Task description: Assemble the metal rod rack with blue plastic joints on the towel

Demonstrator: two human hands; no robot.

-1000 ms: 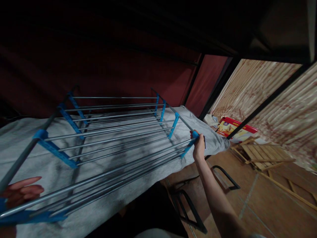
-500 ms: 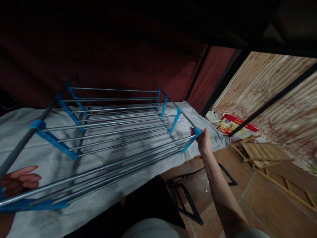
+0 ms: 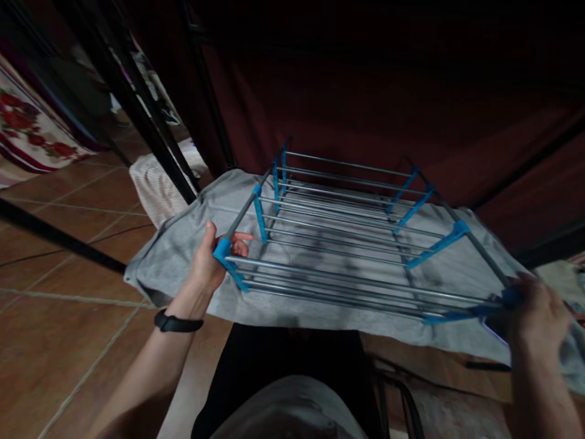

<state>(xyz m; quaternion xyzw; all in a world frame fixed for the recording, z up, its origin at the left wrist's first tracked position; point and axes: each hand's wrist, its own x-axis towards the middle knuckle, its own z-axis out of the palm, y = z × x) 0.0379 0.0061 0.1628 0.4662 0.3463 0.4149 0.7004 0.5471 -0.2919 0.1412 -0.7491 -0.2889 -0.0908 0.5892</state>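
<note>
A shoe rack of grey metal tubes and blue plastic brackets lies before me on a grey cloth. My left hand grips its near left corner, thumb outside and fingers curled around the tube by the blue bracket. A dark band circles that wrist. At the near right corner, my right hand is closed around the rack's end, blurred, with its fingertips partly hidden. Below that corner, a dark, flat thing with a pale edge shows only in part.
Dark red fabric hangs behind the rack. Black metal poles stand at the left, near a striped cloth on the tiled floor. A black metal frame stands low at the right of my legs.
My view has swung left, so the rack appears further right. My left hand, loosely spread beside the tube before, now grips the corner. My right hand stays at its corner.
</note>
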